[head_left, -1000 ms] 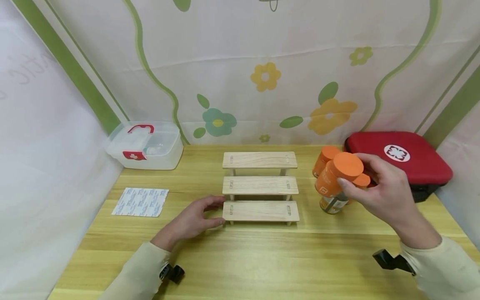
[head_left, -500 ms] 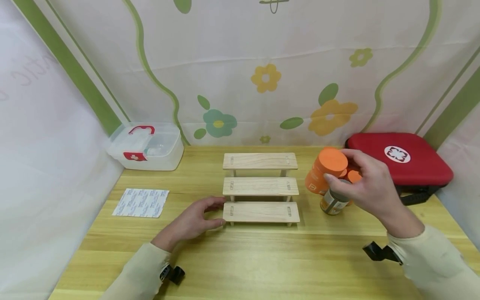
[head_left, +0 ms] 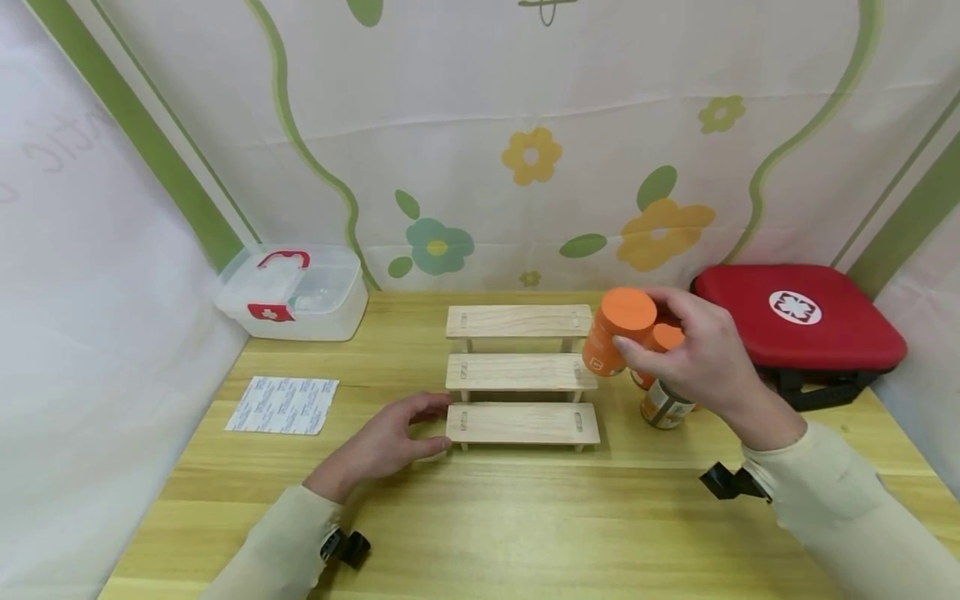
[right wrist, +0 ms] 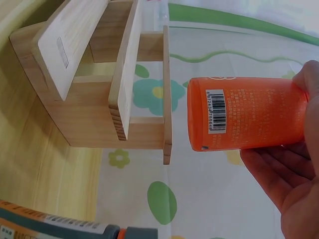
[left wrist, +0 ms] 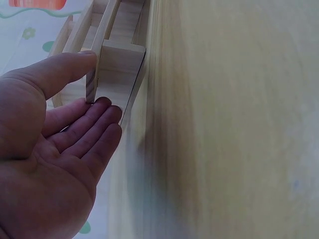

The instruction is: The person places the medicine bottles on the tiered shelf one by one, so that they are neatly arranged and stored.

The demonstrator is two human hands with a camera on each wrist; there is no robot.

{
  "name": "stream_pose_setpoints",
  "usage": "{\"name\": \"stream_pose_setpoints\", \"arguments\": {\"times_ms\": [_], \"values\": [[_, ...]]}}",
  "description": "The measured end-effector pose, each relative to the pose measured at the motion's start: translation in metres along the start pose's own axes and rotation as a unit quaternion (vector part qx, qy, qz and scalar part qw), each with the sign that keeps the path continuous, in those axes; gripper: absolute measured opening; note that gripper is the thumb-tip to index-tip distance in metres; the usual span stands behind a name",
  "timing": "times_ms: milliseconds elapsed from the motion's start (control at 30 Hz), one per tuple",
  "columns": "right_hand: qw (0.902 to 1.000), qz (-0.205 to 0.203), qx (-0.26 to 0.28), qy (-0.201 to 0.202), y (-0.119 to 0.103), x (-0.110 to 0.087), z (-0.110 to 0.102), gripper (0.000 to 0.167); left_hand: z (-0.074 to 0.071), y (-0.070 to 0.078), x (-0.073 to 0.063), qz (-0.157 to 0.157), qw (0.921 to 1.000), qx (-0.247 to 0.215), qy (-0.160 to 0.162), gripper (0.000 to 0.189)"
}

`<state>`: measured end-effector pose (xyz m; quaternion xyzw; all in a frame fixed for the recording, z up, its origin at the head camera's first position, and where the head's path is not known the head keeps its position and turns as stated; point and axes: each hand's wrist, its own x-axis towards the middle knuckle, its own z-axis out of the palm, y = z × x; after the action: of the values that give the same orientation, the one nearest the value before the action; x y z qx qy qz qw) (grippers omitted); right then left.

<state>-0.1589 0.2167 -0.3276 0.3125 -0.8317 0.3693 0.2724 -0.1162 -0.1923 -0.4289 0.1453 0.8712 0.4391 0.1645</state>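
My right hand (head_left: 693, 346) grips an orange pill bottle (head_left: 606, 342) by its orange cap, thumb in front. In the head view the bottle overlaps the right end of the wooden three-step rack (head_left: 522, 423). The right wrist view shows the bottle's barcode label (right wrist: 217, 111) and a gap between its base and the top board. My left hand (head_left: 386, 437) lies at the rack's left end, thumb and fingertips right at the lowest board; its fingers are relaxed in the left wrist view. Behind my right hand are another orange-capped bottle (head_left: 666, 337) and a grey-lidded one (head_left: 666, 407).
At back right lies a red first-aid case (head_left: 840, 325) with a black handle. A clear plastic first-aid box (head_left: 322, 304) with red clasp stands at back left. A flat printed white packet (head_left: 282, 405) lies on the wooden table (head_left: 510, 525). A flowered cloth (head_left: 450, 125) hangs behind.
My right hand has carried the orange bottle left, from above the other bottles to the rack's right end, uncovering more of the red case. The left hand stays in place.
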Motion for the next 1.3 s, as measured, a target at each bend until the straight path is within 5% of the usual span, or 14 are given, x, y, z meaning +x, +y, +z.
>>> {"name": "stream_pose_setpoints", "arguments": {"times_ms": [633, 1300], "values": [[0.9987, -0.044, 0.015, -0.020, -0.010, 0.038, 0.035, 0.051, -0.001, 0.002, 0.000, 0.008, 0.9999, 0.005, -0.004, 0.062], [0.9987, -0.010, 0.041, -0.030, -0.015, 0.072, 0.067, 0.045, 0.000, 0.001, 0.000, 0.004, 1.0000, 0.000, -0.001, 0.061]]}}
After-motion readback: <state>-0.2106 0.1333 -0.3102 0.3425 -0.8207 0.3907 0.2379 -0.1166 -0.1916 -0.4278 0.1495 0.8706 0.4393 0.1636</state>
